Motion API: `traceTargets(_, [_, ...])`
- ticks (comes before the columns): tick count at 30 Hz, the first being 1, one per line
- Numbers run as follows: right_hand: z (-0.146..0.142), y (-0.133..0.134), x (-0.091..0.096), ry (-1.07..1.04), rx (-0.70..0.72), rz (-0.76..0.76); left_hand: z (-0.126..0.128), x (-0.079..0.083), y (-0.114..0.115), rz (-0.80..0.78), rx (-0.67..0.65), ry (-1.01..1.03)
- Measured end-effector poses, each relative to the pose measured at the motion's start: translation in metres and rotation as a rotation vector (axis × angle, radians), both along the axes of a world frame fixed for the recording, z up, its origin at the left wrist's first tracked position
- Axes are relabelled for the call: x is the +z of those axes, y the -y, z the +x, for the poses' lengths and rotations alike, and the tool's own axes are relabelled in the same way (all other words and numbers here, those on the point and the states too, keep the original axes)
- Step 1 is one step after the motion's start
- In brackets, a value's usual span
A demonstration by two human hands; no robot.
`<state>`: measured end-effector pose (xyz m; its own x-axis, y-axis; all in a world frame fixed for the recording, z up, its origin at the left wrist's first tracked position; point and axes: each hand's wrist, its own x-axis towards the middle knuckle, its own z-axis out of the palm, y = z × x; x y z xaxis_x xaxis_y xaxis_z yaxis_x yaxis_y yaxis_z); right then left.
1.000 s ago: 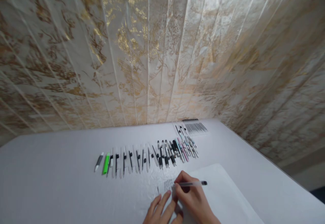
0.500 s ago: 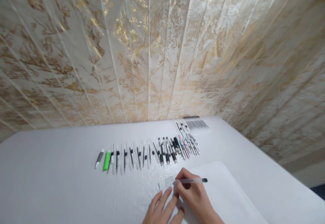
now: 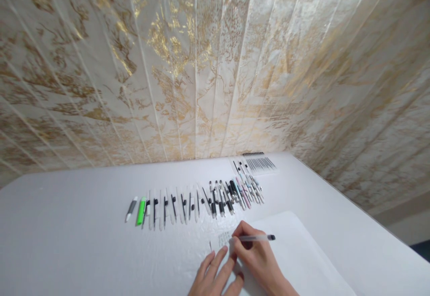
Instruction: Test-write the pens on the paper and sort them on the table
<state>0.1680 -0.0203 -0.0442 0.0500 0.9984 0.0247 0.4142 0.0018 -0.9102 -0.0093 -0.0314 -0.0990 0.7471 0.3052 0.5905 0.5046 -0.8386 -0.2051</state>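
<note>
My right hand [image 3: 257, 253] is closed around a translucent pen [image 3: 258, 238] with a dark end, which points out to the right. The pen's tip is hidden behind my fingers, close to several rows of small handwriting [image 3: 224, 239]. Under both hands lies a white sheet of paper [image 3: 298, 251]. My left hand [image 3: 217, 276] rests flat, fingers spread, on the paper's left part, just beside my right hand. A thin dark mark or piece [image 3: 210, 245] shows left of the writing; I cannot tell which it is.
A long row of pens and pen parts [image 3: 183, 204] crosses the white table [image 3: 83, 246] beyond my hands. At its left end are a green highlighter-like piece [image 3: 141, 212] and a grey-and-white pen [image 3: 131, 209]. Thin refills [image 3: 262, 164] lie at the back right, before a patterned curtain [image 3: 174, 85].
Hands, pen and paper look almost the same. The pen's dark end has shifted very slightly.
</note>
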Motion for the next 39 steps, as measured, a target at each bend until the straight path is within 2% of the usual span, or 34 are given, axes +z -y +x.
traceTargets(9, [0.0,0.002,0.003,-0.039,0.021,-0.004,0.0,0.004,0.001,-0.022,-0.004,0.02])
traceTargets(15, [0.0,0.001,0.002,0.012,-0.022,0.014,0.001,0.007,0.0,-0.02,-0.017,-0.016])
traceTargets(23, [-0.001,0.0,0.005,0.005,-0.024,0.016,0.0,0.007,0.001,-0.031,-0.02,0.06])
traceTargets(39, [0.001,0.001,0.0,-0.017,-0.007,0.029,-0.001,0.01,0.003,-0.042,-0.011,0.034])
